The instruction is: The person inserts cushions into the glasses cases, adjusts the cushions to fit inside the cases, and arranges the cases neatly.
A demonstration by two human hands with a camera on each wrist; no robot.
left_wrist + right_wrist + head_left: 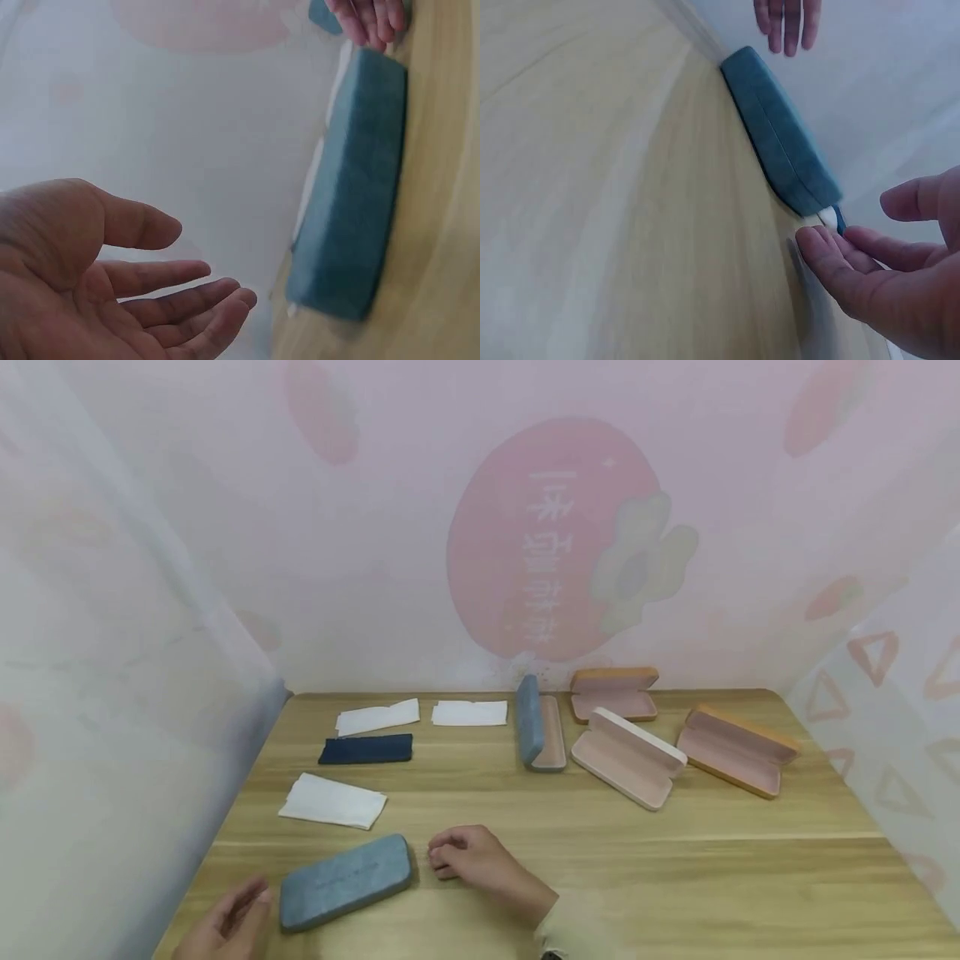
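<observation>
A closed blue-grey glasses case (345,881) lies slantwise on the wooden table between the two hands. Just off its left end is my left hand (228,927), holding nothing; the left wrist view shows its fingers (187,279) loosely bent and the thumb apart from them. Beyond the case's other end, my right hand (472,857) stays low over the table with nothing in its grasp. In the right wrist view that hand's thumb and relaxed fingers (821,255) are spread around an empty gap, close to the near end of the case (784,142).
Behind the case lie white cloths (333,802) and a dark blue cloth (367,749). Opened cases stand at the back: a blue one (530,722), a white one (626,760) and two orange ones, one (738,752) farthest right. Walls (375,568) border the table (675,885).
</observation>
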